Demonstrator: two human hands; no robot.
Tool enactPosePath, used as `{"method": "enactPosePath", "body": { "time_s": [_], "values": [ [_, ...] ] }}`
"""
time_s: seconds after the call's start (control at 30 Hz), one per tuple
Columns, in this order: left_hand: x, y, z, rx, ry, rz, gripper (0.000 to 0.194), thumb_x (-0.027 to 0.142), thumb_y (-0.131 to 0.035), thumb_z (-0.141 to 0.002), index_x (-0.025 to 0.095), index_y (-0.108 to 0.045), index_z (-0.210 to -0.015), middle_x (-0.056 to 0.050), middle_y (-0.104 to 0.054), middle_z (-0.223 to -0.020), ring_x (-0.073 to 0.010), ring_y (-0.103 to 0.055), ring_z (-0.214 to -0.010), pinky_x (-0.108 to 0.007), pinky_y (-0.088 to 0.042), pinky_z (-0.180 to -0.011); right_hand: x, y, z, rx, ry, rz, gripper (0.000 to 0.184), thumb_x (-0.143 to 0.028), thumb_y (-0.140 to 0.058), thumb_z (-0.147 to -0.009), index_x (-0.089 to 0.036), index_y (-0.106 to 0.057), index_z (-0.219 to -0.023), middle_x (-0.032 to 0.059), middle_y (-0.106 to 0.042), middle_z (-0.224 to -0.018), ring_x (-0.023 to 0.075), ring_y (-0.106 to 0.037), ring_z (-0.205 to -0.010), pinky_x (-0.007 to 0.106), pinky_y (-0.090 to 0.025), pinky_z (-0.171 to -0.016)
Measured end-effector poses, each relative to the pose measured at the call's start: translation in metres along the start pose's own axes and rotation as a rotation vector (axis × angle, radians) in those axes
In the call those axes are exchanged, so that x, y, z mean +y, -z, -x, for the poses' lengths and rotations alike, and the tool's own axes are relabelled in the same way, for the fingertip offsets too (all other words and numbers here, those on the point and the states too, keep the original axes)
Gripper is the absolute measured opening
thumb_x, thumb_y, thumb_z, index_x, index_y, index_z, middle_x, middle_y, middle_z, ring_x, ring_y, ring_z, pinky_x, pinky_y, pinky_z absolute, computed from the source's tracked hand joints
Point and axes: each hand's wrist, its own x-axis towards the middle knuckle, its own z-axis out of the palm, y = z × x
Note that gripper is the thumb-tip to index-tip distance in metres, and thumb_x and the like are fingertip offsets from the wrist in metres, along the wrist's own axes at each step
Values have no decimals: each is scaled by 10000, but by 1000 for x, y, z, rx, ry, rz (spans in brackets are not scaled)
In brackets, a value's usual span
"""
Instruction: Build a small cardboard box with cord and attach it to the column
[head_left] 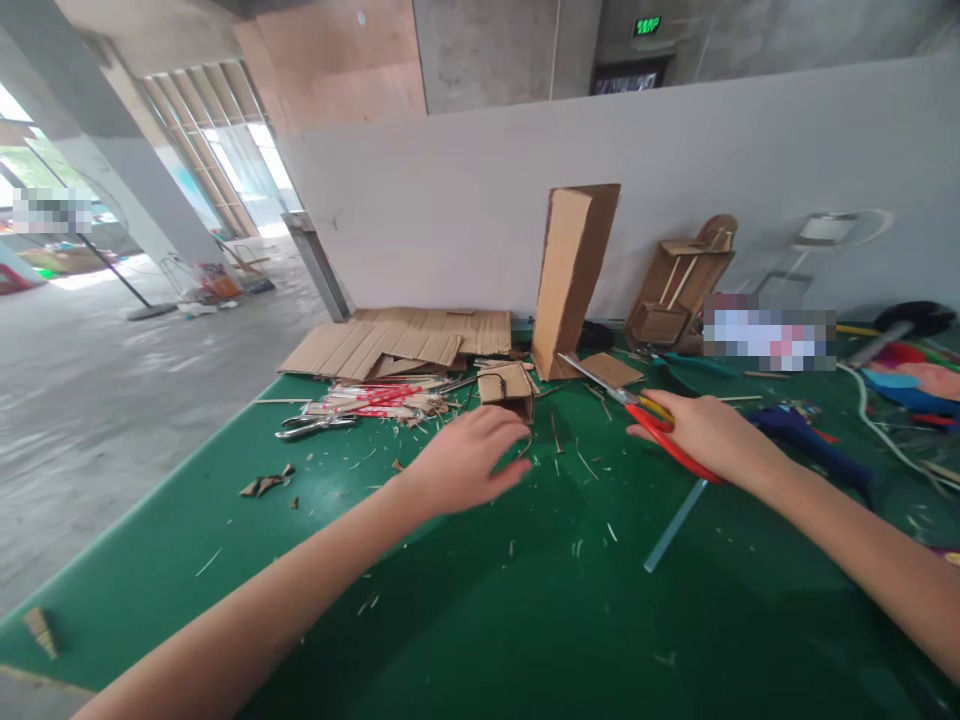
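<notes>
My right hand [709, 432] grips a pair of scissors [661, 440] with red and yellow handles, the blades pointing forward and left over the table. Beyond the tips stands a tall folded cardboard piece [564, 275], with a flat cardboard scrap [611, 369] beside its foot. My left hand [466, 462] is empty, its fingers loosely apart. Just past those fingers sits a small cardboard box [505, 384], partly hidden by them. A translucent bluish stick [675, 526] shows below the scissors' handles; whether it touches them I cannot tell.
Flat cardboard sheets [405, 338] lie at the back left, behind a heap of wooden sticks in red-printed wrappers [379, 398]. Another pair of scissors [319, 427] rests nearby. A cardboard model [675, 285] leans on the white wall. Scraps litter the green tabletop [480, 620]; cables lie right.
</notes>
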Motion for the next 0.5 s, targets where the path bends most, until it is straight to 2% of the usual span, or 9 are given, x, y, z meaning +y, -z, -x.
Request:
{"method": "enactPosePath", "body": {
  "time_s": [0.07,0.13,0.2,0.37,0.43,0.5],
  "values": [
    [17,-14,-1,-107,63,-8,586,524,-502,-884,176,-483,-1355,-158,-427,-1459,-346,-306,-1396,-505,-214,-1149,-2,1,1,-29,18,46,657,-630,-467,-837,-167,-573,-1292,177,-716,-829,373,-683,-758,404,-472,-605],
    [27,-30,-6,-239,159,-48,716,583,-423,-899,99,-381,-1425,-220,-303,-1521,-391,-204,-1430,-553,-180,-1142,-4,-1,-1,-40,37,46,652,-615,-492,-833,-181,-553,-1316,191,-715,-893,372,-683,-796,398,-470,-615],
    [31,-43,-13,-313,198,-106,780,607,-355,-912,42,-321,-1448,-260,-242,-1532,-415,-159,-1435,-580,-146,-1138,-3,-3,-6,-64,59,21,620,-562,-529,-832,-170,-546,-1311,191,-714,-955,346,-687,-840,377,-480,-647],
    [39,-66,-30,-291,175,-124,824,620,-321,-917,22,-224,-1477,-253,-202,-1548,-374,-126,-1452,-531,-143,-1159,4,-7,-26,-145,114,12,590,-321,-587,-779,-120,-508,-1328,156,-702,-1093,270,-686,-921,318,-509,-736],
    [43,-72,-38,-281,159,-116,827,615,-321,-921,41,-170,-1496,-245,-173,-1558,-370,-113,-1455,-535,-159,-1154,3,-5,-29,-130,113,43,567,-262,-534,-793,-104,-496,-1337,175,-682,-1135,281,-669,-974,345,-503,-781],
    [45,-77,-47,-302,131,-133,790,618,-316,-924,103,-179,-1507,-217,-146,-1572,-375,-90,-1457,-553,-161,-1148,-5,0,-26,-93,104,79,524,-246,-466,-828,-93,-499,-1329,202,-665,-1144,310,-648,-1012,394,-487,-812]
  ]
}}
